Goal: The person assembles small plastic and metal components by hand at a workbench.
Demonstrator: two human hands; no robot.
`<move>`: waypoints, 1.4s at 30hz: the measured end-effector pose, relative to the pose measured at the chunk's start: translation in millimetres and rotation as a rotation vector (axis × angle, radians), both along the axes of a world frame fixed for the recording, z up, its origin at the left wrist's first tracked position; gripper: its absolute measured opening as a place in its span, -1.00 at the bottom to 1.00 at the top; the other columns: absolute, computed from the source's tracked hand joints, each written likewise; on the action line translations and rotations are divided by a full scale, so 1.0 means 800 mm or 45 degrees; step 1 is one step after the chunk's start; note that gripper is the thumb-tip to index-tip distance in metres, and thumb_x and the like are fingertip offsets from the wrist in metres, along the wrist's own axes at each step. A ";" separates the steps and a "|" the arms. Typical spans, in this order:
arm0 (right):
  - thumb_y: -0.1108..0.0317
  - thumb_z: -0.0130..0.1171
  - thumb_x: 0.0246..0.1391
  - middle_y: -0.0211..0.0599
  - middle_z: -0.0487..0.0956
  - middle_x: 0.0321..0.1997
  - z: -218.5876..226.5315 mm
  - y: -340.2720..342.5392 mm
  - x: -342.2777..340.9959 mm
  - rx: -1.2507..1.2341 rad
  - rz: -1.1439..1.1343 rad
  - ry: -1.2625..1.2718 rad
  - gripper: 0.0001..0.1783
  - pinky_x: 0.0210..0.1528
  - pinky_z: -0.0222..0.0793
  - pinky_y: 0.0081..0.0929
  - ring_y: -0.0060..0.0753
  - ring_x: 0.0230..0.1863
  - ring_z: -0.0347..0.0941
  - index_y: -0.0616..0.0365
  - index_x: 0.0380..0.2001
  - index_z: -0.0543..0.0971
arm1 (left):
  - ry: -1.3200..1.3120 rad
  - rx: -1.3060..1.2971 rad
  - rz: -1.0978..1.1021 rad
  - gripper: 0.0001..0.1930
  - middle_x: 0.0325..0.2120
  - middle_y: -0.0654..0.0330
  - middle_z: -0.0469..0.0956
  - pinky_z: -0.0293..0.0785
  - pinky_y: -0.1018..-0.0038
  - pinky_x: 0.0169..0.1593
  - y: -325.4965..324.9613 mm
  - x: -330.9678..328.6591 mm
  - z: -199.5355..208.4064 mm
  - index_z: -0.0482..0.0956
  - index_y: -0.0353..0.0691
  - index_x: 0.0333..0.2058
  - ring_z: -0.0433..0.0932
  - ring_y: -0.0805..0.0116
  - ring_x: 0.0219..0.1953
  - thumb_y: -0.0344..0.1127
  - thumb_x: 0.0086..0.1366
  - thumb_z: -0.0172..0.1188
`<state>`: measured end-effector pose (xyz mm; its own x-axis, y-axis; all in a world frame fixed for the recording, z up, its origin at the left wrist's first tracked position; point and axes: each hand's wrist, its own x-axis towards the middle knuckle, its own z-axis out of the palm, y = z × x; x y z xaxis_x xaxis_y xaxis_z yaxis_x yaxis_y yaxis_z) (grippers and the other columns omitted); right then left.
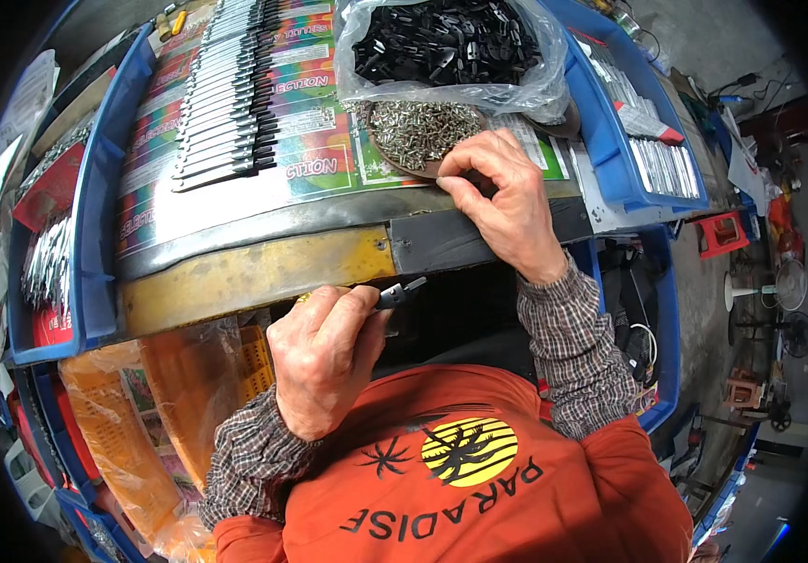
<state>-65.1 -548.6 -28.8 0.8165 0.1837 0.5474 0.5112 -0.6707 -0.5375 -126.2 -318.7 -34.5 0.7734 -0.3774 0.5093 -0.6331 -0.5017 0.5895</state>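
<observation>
Small dark metal part [398,294] clamped in left hand [324,361] fingers; right hand [507,202] fingers pinched together at screw pile [418,131].

By right hand [507,202]: shiny metal screws [418,131], crinkled glossy clear plastic bag [517,89] of matt black plastic parts [442,42]. Left hand [324,361] gripped a matt black-and-metal knife part [396,295]; worn, dull brass-coloured bench edge [254,272] just above it.
</observation>
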 end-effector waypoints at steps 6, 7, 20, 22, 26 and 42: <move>0.53 0.28 -0.20 -0.31 0.49 -0.39 0.012 0.031 -0.054 0.109 0.270 0.026 -0.82 -0.17 0.34 -0.32 -0.20 -0.27 0.41 0.18 -0.46 0.49 | 0.175 -0.021 -0.006 -0.81 -0.62 0.16 0.42 0.32 0.47 -0.56 0.001 -0.002 0.004 0.54 -0.27 -0.39 0.40 0.32 -0.66 -0.55 -0.03 0.32; 0.54 0.28 -0.20 -0.31 0.48 -0.39 0.012 0.036 -0.061 0.122 0.299 0.040 -0.81 -0.17 0.34 -0.32 -0.19 -0.27 0.41 0.17 -0.45 0.49 | 0.179 -0.036 -0.017 -0.82 -0.63 0.16 0.42 0.31 0.47 -0.56 0.000 -0.002 0.006 0.54 -0.27 -0.39 0.40 0.32 -0.66 -0.55 -0.02 0.32; 0.57 0.31 -0.32 -0.25 0.46 -0.35 0.008 0.048 -0.087 -0.034 0.290 -0.153 -0.71 -0.23 0.40 -0.29 -0.14 -0.27 0.43 0.23 -0.41 0.50 | 0.058 0.035 -0.038 -0.77 -0.59 0.14 0.39 0.38 0.34 -0.50 -0.007 -0.008 0.009 0.51 -0.25 -0.36 0.45 0.17 -0.56 -0.50 -0.05 0.30; 0.56 0.28 -0.31 -0.24 0.46 -0.33 0.004 0.050 -0.089 -0.133 0.246 -0.276 -0.72 -0.25 0.42 -0.31 -0.14 -0.25 0.43 0.26 -0.39 0.51 | 0.033 0.046 -0.043 -0.77 -0.58 0.15 0.40 0.39 0.34 -0.50 -0.007 -0.008 0.008 0.51 -0.24 -0.35 0.45 0.17 -0.56 -0.49 -0.04 0.30; 0.52 0.24 -0.30 -0.21 0.47 -0.31 -0.001 0.051 -0.093 -0.202 0.239 -0.331 -0.71 -0.25 0.44 -0.31 -0.16 -0.23 0.44 0.30 -0.36 0.52 | -0.015 0.084 -0.036 -0.76 -0.56 0.17 0.40 0.40 0.36 -0.50 -0.007 -0.009 0.007 0.50 -0.24 -0.35 0.45 0.19 -0.55 -0.49 -0.05 0.30; 0.50 0.23 -0.09 -0.18 0.53 -0.25 -0.008 0.044 -0.097 0.248 0.251 0.147 -0.72 -0.27 0.46 -0.44 -0.24 -0.26 0.50 0.28 -0.23 0.56 | 0.065 -0.013 -0.040 -0.78 -0.60 0.16 0.42 0.39 0.36 -0.52 -0.007 -0.005 0.008 0.52 -0.25 -0.38 0.46 0.19 -0.59 -0.53 -0.06 0.30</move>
